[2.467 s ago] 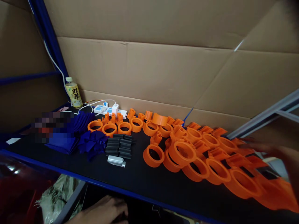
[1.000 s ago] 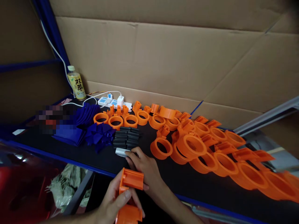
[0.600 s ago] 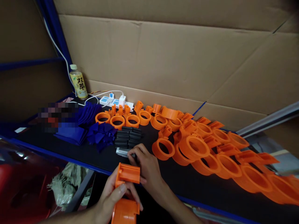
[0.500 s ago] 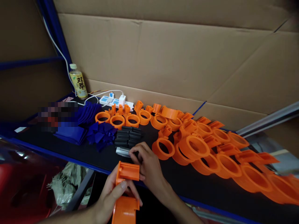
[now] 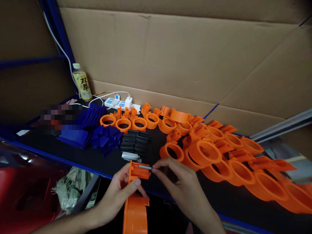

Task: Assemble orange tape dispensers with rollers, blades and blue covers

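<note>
Strip (image 5: 145, 167) moved to orange part (image 5: 136, 212), grey, toothed

1 grey toothed strip (image 5: 145, 167) lies at the channelled end of 1 edge-on orange part (image 5: 136, 214).

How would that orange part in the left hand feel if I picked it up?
The orange part is probably stiff: its edges look unbent in the left hand. It's likely light for its size, since the walls look thin. Its shiny surface might be a bit slippery.
</note>
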Demonstrator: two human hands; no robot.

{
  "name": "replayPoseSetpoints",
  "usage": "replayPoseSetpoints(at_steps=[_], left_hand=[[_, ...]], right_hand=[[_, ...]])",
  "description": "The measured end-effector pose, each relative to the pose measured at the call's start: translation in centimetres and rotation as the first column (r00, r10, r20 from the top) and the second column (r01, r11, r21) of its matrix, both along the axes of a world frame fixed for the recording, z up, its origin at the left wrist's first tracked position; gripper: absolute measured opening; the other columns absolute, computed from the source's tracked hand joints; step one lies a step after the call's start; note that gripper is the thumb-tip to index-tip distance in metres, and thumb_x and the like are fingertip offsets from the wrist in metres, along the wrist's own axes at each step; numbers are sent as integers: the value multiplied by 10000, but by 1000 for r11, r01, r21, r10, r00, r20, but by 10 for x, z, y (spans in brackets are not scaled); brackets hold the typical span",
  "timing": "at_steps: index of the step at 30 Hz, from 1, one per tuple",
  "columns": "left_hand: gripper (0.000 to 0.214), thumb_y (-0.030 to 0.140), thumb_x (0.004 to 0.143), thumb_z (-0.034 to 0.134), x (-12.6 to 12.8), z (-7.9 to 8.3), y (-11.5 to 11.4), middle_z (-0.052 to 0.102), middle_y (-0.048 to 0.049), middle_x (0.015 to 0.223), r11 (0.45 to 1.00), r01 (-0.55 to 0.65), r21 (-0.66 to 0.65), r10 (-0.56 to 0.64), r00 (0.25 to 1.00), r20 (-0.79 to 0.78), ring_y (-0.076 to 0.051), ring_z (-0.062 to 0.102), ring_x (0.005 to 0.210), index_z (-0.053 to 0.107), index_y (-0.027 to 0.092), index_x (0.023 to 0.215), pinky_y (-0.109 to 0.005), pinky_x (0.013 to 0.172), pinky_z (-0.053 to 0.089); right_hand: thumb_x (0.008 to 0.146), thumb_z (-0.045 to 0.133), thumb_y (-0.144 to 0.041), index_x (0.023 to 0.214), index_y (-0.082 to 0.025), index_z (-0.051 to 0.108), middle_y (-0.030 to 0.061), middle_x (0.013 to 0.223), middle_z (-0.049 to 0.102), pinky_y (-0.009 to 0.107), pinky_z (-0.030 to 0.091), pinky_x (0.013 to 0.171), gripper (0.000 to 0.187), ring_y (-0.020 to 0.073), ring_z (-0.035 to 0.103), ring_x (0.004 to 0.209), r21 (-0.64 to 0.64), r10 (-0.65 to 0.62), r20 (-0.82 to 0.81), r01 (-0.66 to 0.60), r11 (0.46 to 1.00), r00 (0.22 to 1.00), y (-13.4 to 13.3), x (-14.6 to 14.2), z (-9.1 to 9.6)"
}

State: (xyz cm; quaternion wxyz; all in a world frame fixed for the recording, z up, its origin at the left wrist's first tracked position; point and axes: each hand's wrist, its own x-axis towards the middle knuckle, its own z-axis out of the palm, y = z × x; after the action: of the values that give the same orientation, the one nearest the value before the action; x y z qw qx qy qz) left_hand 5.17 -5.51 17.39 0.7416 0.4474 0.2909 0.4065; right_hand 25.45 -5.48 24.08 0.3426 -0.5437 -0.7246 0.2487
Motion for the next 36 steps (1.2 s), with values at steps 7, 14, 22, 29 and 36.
replayPoseSetpoints(at_steps=[7,14,22,29,36], left_hand=[[317,434,938,672,1,2,-1,754,-38,742,999,-38,-28,37,999,-14,-160,706,632,588,184,1115,-216,618,490],[324,419,925,692,4,2,1,736,-14,713,999,-40,-23,38,996,-81,-156,708,642,589,176,1113,-232,671,501],[424,456,960,623,-2,2,6,794,-116,975,994,-100,-50,95,992,-87,-197,753,663,568,167,1265,-268,646,546],[435,434,970,613,-5,-2,10,757,-167,1175,994,-97,-56,95,995,-39,-199,755,681,546,177,1314,-281,640,558],[395,423,984,595,-6,-1,9,771,-155,1132,993,-96,-64,95,995,-30,-197,757,698,553,174,1289,-282,664,556]], right_hand=[[960,638,-302,921,-235,698,-5,798,698,254,469,600,98,121,589,621,55,-10,45,7,998,999,3,3,0],[962,634,-261,958,-227,709,27,913,701,251,511,661,83,129,648,727,85,29,30,-31,996,999,4,-10,-14],[1028,526,-327,1169,-256,722,55,1093,730,293,563,768,251,166,711,872,173,11,193,-45,984,981,38,-12,-6],[1032,488,-258,1301,-222,643,64,1213,711,318,512,668,312,226,734,905,180,-144,632,36,983,762,79,-23,-11],[1033,468,-208,1254,-225,654,60,1175,707,308,503,710,289,211,707,966,200,-122,620,-6,980,775,84,-17,-18]])
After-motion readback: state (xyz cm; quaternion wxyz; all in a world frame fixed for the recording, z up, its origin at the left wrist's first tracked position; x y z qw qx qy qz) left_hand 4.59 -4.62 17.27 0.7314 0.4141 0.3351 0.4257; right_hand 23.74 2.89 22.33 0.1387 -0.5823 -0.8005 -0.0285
